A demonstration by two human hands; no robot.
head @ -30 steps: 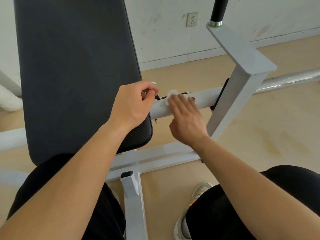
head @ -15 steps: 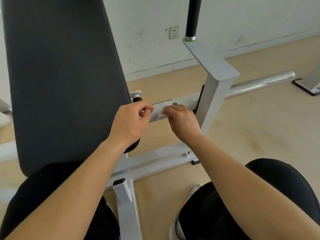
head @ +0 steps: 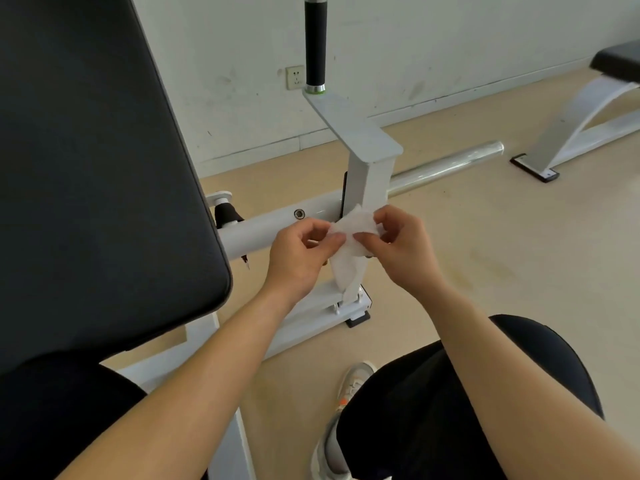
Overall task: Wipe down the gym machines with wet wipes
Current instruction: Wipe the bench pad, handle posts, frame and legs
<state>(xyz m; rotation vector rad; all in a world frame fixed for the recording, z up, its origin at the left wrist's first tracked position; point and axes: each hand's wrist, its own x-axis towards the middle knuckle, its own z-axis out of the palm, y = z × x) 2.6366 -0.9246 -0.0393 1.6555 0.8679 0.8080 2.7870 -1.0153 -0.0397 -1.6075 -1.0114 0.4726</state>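
Observation:
A white wet wipe (head: 348,247) hangs between my two hands in front of the machine's white horizontal bar (head: 263,230). My left hand (head: 301,258) pinches the wipe's left edge with thumb and fingertips. My right hand (head: 401,251) pinches its right edge. The wipe's lower part droops down in front of the white upright post (head: 369,181). A black grip handle (head: 315,46) rises from the angled arm above the post. The big black back pad (head: 90,168) fills the left of the view.
A chrome bar (head: 450,169) runs right from the post over the tan floor. Another bench with a white frame (head: 581,123) stands at the far right. A wall socket (head: 295,77) sits on the white wall. My knees and one shoe (head: 349,403) are below.
My right hand has lifted off the bar, and both hands have moved right. The wipe, pressed small on the bar before, now hangs spread between both hands.

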